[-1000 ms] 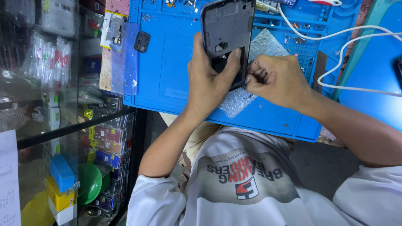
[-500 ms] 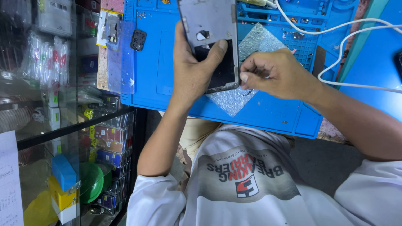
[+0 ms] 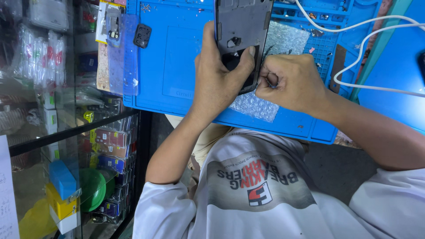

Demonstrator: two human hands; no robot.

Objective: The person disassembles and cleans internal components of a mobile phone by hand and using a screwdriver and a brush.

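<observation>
Nearest the camera, a white printed shirt (image 3: 265,199) is seen across the lower frame, with both forearms extended up from it toward the work surface.

The left hand (image 3: 219,82) is closed around a dark phone frame (image 3: 241,35), gripped from its lower left side; the thumb is laid across the exposed inner face near a cut-out. The frame is held upright, lifted over the mat, with its top edge cut off by the picture border.

The right hand (image 3: 290,82) is curled into a near fist just beside the frame's lower right edge, fingertips pinched together and turned toward it. Whether anything small is held in that pinch cannot be told.

Beneath both hands, a blue work mat (image 3: 177,66) is spread on the counter. A sheet of bubble wrap (image 3: 261,104) is laid on it, partly covered by the hands. A small black camera cover (image 3: 142,36) is placed near the mat's upper left corner. A white cable (image 3: 367,35) is looped across the mat's right side.

To the left, a glass display case (image 3: 66,132) is seen, stocked with small packaged goods, coloured boxes and a green round item.
</observation>
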